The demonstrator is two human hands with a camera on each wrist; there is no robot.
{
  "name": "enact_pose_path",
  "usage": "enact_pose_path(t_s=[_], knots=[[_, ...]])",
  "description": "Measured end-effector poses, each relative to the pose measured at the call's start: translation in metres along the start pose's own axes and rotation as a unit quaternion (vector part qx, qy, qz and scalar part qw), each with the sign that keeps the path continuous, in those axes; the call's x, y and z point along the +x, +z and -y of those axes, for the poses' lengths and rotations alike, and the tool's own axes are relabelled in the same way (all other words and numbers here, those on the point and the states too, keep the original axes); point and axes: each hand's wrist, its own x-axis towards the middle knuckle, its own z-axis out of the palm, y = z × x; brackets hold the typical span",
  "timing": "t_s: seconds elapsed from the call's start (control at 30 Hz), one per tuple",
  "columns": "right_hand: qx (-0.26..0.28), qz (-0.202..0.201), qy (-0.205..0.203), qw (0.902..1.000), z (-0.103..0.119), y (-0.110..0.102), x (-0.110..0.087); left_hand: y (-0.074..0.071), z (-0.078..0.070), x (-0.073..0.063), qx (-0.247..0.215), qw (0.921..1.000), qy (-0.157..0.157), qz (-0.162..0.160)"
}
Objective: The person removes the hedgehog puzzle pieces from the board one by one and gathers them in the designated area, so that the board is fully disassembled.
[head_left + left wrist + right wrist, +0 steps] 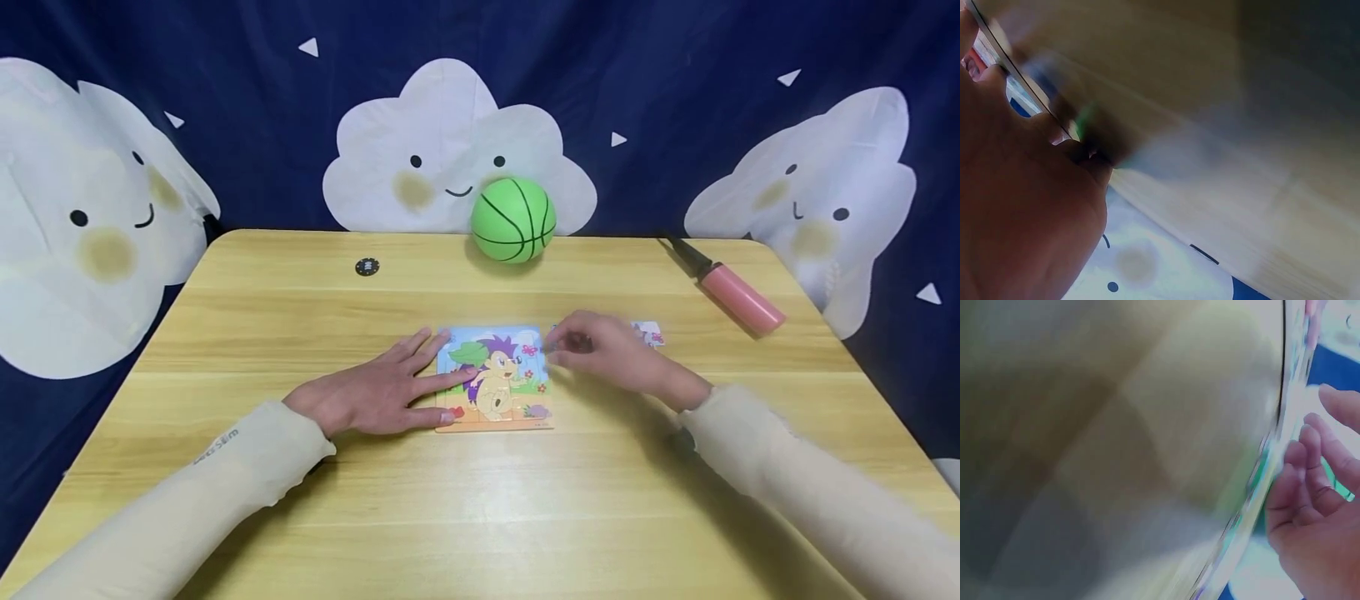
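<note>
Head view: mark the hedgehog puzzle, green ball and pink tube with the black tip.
Hedgehog puzzle (495, 390): head view, on the hedgehog's body.
Green ball (514, 221): head view, front middle.
Pink tube (735, 293): head view, pink body.

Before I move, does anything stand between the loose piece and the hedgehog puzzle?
Yes: in the head view, the right hand is between the loose piece and the hedgehog puzzle, by its right edge. Anything beneath that hand is hidden.

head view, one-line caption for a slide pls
Left hand, fingers spread on a hedgehog puzzle; right hand at its right edge; green ball behind.
</note>
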Motion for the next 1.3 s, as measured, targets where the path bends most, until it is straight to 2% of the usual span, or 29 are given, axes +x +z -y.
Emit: enact_pose_path(t_s=[0.17, 0.37, 0.6, 0.8, 0.97, 1.13, 1.3], knots=[[0.021, 0.038, -0.011, 0.9990, 0.013, 0.012, 0.000, 0.000, -0.001, 0.000, 0.004, 1.0000, 0.003, -0.003], [-0.034, 0.048, -0.020, 0.9980, 0.018, 0.019, 0.002, 0.001, 0.000, 0.001, 0.006, 0.9999, 0.005, -0.008], [-0.050, 0.055, -0.022, 0.9970, 0.019, 0.021, 0.004, 0.003, 0.000, 0.000, 0.019, 0.9997, 0.011, -0.010], [-0.055, 0.046, -0.027, 0.9970, 0.018, 0.021, 0.003, 0.002, -0.012, 0.005, 0.028, 0.9988, 0.035, -0.016], [-0.062, 0.044, -0.029, 0.9967, 0.019, 0.021, 0.004, 0.003, -0.027, 0.012, 0.020, 0.9974, 0.069, -0.003], [-0.054, 0.057, -0.019, 0.9967, 0.019, 0.022, 0.007, 0.006, -0.033, 0.015, 0.036, 0.9968, 0.070, 0.012], [-0.047, 0.061, -0.006, 0.9970, 0.018, 0.023, 0.008, 0.005, -0.033, 0.017, 0.039, 0.9963, 0.077, 0.007]])
